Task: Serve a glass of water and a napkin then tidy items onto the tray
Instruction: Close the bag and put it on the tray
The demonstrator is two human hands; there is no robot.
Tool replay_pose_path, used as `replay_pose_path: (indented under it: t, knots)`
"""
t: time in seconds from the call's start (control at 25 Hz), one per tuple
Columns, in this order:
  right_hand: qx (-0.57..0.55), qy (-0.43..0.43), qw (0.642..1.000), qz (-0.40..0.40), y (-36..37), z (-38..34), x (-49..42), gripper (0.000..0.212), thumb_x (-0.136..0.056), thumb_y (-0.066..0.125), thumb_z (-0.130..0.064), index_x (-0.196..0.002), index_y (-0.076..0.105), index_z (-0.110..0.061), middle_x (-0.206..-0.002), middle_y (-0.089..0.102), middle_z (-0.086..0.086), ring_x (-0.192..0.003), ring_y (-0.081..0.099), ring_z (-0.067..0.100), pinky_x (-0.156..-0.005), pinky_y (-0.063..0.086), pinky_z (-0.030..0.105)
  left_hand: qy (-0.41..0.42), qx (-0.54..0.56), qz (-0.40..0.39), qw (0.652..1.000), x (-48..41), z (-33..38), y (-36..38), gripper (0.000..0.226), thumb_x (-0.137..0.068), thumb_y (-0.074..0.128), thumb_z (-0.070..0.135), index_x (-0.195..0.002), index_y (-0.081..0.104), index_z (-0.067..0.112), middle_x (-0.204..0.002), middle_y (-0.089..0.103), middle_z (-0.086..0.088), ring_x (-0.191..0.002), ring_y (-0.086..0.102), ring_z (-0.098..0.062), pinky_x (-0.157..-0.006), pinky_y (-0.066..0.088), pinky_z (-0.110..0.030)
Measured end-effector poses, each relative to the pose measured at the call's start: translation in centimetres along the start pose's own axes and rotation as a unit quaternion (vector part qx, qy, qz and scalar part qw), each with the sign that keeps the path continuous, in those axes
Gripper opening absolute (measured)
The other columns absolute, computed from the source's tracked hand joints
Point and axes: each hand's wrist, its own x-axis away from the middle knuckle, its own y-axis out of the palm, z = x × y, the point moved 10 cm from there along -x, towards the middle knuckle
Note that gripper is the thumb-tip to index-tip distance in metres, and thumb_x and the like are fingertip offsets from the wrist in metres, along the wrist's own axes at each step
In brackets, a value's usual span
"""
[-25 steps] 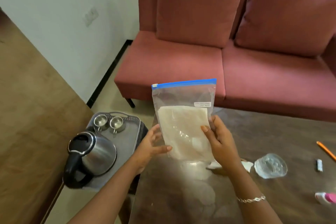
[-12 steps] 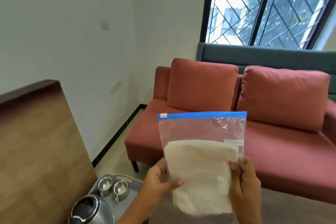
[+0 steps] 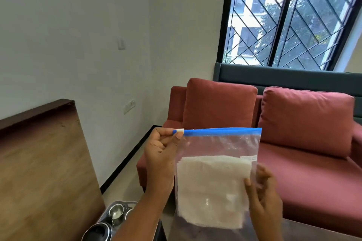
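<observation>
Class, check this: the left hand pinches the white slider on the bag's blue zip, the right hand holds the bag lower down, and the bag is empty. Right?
No. The head view shows the bag holds a stack of white napkins. The left hand does pinch the slider; the right hand holds it lower down.

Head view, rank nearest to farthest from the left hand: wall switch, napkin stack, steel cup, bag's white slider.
1. White slider: pinched by the left hand at the zip bag top-left corner.
2. Napkin stack: inside the bag, just right.
3. Steel cup: below, bottom left.
4. Wall switch: far, high up left.
</observation>
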Motion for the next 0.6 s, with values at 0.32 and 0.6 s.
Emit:
replay_pose_path:
  t: [0.32, 0.6]
  knots:
    - [0.017, -0.202, 0.968, -0.145, 6.5, -14.1, -1.8, 0.03, -0.083, 0.062, -0.018, -0.112, 0.064, -0.011, -0.115, 0.061, -0.008, -0.12, 0.052, 0.008, -0.109, 0.032, 0.021, 0.065, -0.084, -0.014, 0.994, 0.1, 2.4, 0.7, 0.009, -0.068, 0.071, 0.012, -0.066, 0.063, 0.016, -0.06, 0.068, 0.014, -0.06, 0.064, 0.001, -0.061, 0.051, -0.01]
    - [-0.034, -0.182, 0.967, -0.173, 8.8, -18.1, -3.6, 0.014, -0.082, 0.065, -0.01, -0.095, 0.068, -0.008, -0.09, 0.07, 0.004, -0.085, 0.066, 0.016, -0.08, 0.056, 0.034, 0.119, -0.114, -0.02, 0.986, -0.5, 6.4, 3.2, 0.017, -0.083, 0.062, 0.008, -0.073, 0.062, 0.022, -0.068, 0.064, 0.009, -0.066, 0.063, 0.002, -0.065, 0.053, -0.011]
